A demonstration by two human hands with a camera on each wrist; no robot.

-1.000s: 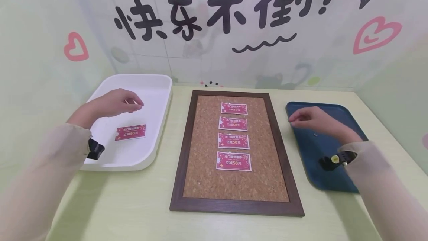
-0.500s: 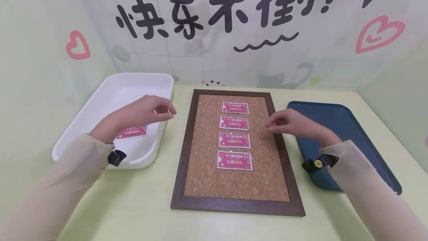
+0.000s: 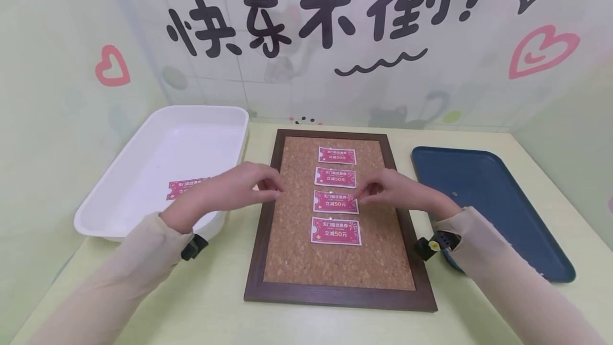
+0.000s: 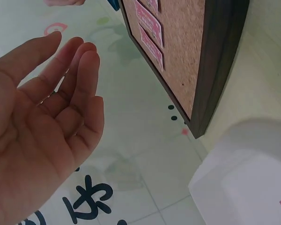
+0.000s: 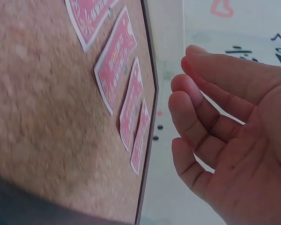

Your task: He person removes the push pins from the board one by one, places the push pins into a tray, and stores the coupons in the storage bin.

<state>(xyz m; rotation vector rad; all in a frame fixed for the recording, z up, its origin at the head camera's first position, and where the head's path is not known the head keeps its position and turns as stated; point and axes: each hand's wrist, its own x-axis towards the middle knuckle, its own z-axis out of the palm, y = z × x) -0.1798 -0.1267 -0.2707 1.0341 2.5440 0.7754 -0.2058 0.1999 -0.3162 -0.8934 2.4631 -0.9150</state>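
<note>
My left hand [image 3: 246,185] hovers over the left side of the cork board [image 3: 292,260], fingers loosely bent and nothing between them; the left wrist view shows its bare palm. Above the board's right side, my right hand [image 3: 395,190] has its fingertips close to the right ends of the middle coupons. In the right wrist view its thumb and index finger come together, with nothing visible between them. Several pink coupons are pinned in a column down the board: a top one [image 3: 337,156], a second [image 3: 335,178], a third [image 3: 336,202] and the lowest [image 3: 336,231].
A white tray [image 3: 191,126] at the left has another pink coupon [image 3: 179,189] in it, partly hidden behind my left arm. The blue tray [image 3: 498,212] at the right contains a tiny shiny thing [image 3: 454,194]. Behind the table rises a printed wall sheet [image 3: 297,84].
Both hands have moved inward, the left from over the white tray and the right from over the blue tray, to above the board. The pinned coupons have stayed in place.
</note>
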